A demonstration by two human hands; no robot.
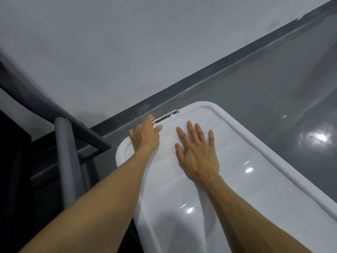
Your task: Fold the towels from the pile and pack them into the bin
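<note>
A white plastic lid [237, 170] covers the bin, which stands on the floor by the wall and fills the lower right of the view. My right hand [196, 152] lies flat on the lid, fingers straight and spread. My left hand [145, 136] is at the lid's far edge, its fingers curled round a clear latch handle [166, 116] set into the rim. No towels are in view, and the bin's inside is hidden under the lid.
A grey tubular chair frame [67, 157] stands close on the left of the bin. A dark skirting strip [200, 75] runs along the white wall behind. Glossy grey floor [273, 92] stretches to the right.
</note>
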